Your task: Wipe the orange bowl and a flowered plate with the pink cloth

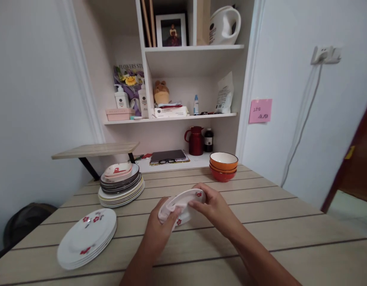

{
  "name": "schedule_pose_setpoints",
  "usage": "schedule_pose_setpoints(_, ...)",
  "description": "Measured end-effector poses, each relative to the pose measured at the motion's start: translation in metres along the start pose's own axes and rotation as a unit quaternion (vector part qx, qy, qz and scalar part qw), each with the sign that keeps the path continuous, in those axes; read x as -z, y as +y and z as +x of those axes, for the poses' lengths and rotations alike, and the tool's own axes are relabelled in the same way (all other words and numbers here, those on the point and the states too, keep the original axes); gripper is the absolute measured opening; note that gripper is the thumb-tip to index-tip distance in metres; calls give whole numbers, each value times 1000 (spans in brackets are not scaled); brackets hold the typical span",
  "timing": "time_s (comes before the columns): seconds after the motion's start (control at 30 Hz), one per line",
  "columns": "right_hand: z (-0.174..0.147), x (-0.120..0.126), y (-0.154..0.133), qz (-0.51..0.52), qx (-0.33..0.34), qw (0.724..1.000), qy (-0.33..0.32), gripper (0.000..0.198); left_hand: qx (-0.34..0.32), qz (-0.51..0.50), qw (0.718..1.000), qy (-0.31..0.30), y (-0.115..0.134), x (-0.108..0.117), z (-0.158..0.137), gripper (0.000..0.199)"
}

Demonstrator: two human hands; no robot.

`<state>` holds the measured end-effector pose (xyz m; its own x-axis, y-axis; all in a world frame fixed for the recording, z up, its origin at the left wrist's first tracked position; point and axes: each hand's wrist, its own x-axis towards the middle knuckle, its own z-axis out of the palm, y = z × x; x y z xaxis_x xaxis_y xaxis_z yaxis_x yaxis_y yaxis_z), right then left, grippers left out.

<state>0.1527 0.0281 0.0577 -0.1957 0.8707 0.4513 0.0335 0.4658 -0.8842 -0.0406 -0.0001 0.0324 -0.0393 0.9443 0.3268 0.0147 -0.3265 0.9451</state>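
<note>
Tilted above the table's middle is a small white dish point(187, 216) with red flowers. My right hand point(214, 204) grips its right rim, thumb on the inside and fingers behind. On the other side, my left hand point(159, 224) is closed around a pale cloth point(168, 208), its thumb pressing the cloth against the dish's inner face. The fingers behind the dish are mostly hidden. To the left lies a stack of white plates point(92, 234) with the same kind of red flowers.
Farther back on the wooden table point(290, 226) stand a mixed stack of plates and small dishes point(122, 188) and several orange and red bowls point(223, 167). A small raised shelf point(95, 150) is behind the plates. A red jug point(196, 141) and a laptop point(168, 156) sit at the back.
</note>
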Motion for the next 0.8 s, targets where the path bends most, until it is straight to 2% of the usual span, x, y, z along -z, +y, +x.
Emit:
schedule_pose_setpoints(0.13,-2,-2,-2,24,-14,1000,-9,25,0,8,1000,-14,0,0,-1,38)
schedule_pose_setpoints(0.23,-6,-10,-1,126,-60,990,3,38,20,-25,999,4,4,-6,-4,40)
schedule_pose_setpoints(0.33,-8,-23,1,246,-102,963,36,44,60,-76,994,45,6,-9,-6,49)
schedule_pose_setpoints(0.47,-8,-38,7,355,-146,919,89,56,116,-101,987,42,3,-12,-6,58)
schedule_pose_setpoints(0.53,-7,-42,10,393,-162,899,104,59,113,-107,987,46,1,-15,-6,58)
schedule_pose_setpoints(0.63,-6,-44,14,429,-173,880,105,56,72,-124,987,70,0,-20,-5,55)
schedule_pose_setpoints(0.73,-4,-42,15,428,-177,884,65,52,60,-125,988,70,2,-20,-5,50)
schedule_pose_setpoints(0.8,-2,-36,15,390,-167,904,45,52,67,-111,990,56,1,-16,-4,50)
